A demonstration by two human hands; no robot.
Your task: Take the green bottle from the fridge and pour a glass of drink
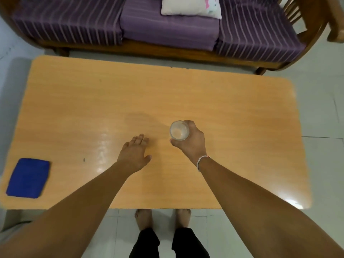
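A clear glass stands upright near the middle of the light wooden table. My right hand grips it from the right side, fingers and thumb curled around its wall. The glass looks empty from above. My left hand hovers over the table to the left of the glass, fingers straight and holding nothing. No green bottle or fridge shows in the head view.
A folded blue cloth lies at the table's front left corner. Behind the table stands a purple striped sofa with a white cushion. My bare feet are on the tiled floor at the near edge.
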